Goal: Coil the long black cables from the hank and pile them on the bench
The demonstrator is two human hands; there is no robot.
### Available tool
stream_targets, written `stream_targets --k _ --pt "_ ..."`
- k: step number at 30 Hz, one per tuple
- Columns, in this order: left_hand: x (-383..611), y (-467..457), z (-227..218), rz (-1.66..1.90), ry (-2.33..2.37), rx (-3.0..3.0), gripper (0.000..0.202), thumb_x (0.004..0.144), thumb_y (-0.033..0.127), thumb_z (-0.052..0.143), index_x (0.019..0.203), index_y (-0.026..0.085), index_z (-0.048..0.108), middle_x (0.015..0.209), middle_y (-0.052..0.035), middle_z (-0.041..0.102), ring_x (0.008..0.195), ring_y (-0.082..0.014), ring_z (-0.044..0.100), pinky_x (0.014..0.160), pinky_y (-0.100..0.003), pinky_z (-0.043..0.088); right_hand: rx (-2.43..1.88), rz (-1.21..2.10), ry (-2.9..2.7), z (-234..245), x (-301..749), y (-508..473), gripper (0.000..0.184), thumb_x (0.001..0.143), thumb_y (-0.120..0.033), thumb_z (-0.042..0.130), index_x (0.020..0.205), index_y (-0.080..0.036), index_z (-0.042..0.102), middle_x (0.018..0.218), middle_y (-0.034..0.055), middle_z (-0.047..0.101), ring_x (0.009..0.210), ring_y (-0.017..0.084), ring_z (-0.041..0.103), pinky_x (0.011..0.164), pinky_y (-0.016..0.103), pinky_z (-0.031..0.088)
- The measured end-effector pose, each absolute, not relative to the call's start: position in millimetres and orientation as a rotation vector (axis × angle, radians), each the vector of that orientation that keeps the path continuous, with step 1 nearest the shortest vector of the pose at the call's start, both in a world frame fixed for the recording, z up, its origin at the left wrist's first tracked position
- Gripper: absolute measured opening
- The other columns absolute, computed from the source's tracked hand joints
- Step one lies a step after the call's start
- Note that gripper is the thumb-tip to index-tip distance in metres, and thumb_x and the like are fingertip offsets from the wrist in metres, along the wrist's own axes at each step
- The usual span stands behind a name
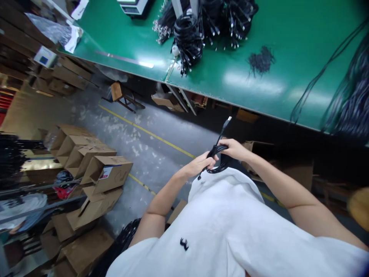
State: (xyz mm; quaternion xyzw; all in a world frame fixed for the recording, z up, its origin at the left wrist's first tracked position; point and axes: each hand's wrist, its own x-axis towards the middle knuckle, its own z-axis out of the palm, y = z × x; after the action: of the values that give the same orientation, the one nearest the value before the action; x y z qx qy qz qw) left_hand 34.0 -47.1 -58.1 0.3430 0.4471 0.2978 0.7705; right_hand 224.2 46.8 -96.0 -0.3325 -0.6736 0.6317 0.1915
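Item one: a slim black cable wound into a loose coil (221,168), held before the hem of a white cloth shirt (225,207), in the space between body and bench. One end stands up and away from the coil as a black plug with a silver metal tip (228,119); a small black connector (199,177) hangs at the other side, below the left hand.

Hands, two, bare. I see the left hand (198,165) closed around the coil's near-left side, thumb across the strands; the right hand (235,149) pinches its upper right part, near the base of the plug — both grips narrow, both on the same cable.

Bench, one: a glossy green tabletop (288,46). On it I count off tied bundles of black cable with pale tips (188,36), a small heap of short black scraps (261,60) and, at the right, a spread of long black cables (351,96).

Floor, grey: a yellow painted line (161,139), a wooden-seated stool (117,91) and open brown cardboard boxes (111,173), grouped to the left.
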Motion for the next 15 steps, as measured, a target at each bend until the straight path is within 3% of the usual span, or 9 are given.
stream_targets --k 5,8,12,15 --pt "37 -5 -66 0.654 1.239 0.845 0.035 0.090 0.052 0.056 0.092 0.018 0.052 0.060 0.0065 0.047 0.054 -0.0094 0.049 0.065 -0.027 0.046 -0.880 1.813 -1.961 -109 217 97 0.020 0.080 -0.037 0.064 0.084 -0.018 0.066 0.082 0.0003 0.068 0.077 0.015 0.060 0.074 0.027 0.048" --pt "43 27 -66 0.737 1.291 0.625 0.043 0.085 0.059 0.061 0.086 0.018 0.049 0.053 0.0116 0.033 0.043 -0.0050 0.033 0.052 -0.022 0.040 -0.834 1.804 -2.103 -120 244 151 0.028 0.081 -0.040 0.070 0.104 -0.023 0.069 0.103 -0.0010 0.071 0.090 0.015 0.064 0.083 0.027 0.052" --pt "50 73 -67 0.918 1.424 0.302 0.049 0.075 0.059 0.073 0.083 0.017 0.049 0.055 0.0125 0.027 0.042 -0.0014 0.021 0.044 -0.016 0.025 -1.558 1.459 -1.938 -156 313 262 0.018 0.091 -0.030 0.056 0.094 -0.017 0.067 0.092 0.0046 0.072 0.078 0.013 0.062 0.075 0.027 0.051" --pt "55 102 -65 0.937 1.496 0.206 0.048 0.074 0.056 0.076 0.083 0.017 0.050 0.056 0.0117 0.029 0.043 -0.0013 0.022 0.044 -0.016 0.026 -2.088 0.984 -1.683 -195 358 350 0.027 0.093 -0.021 0.041 0.100 -0.007 0.063 0.106 0.0177 0.069 0.085 0.015 0.060 0.080 0.032 0.047"
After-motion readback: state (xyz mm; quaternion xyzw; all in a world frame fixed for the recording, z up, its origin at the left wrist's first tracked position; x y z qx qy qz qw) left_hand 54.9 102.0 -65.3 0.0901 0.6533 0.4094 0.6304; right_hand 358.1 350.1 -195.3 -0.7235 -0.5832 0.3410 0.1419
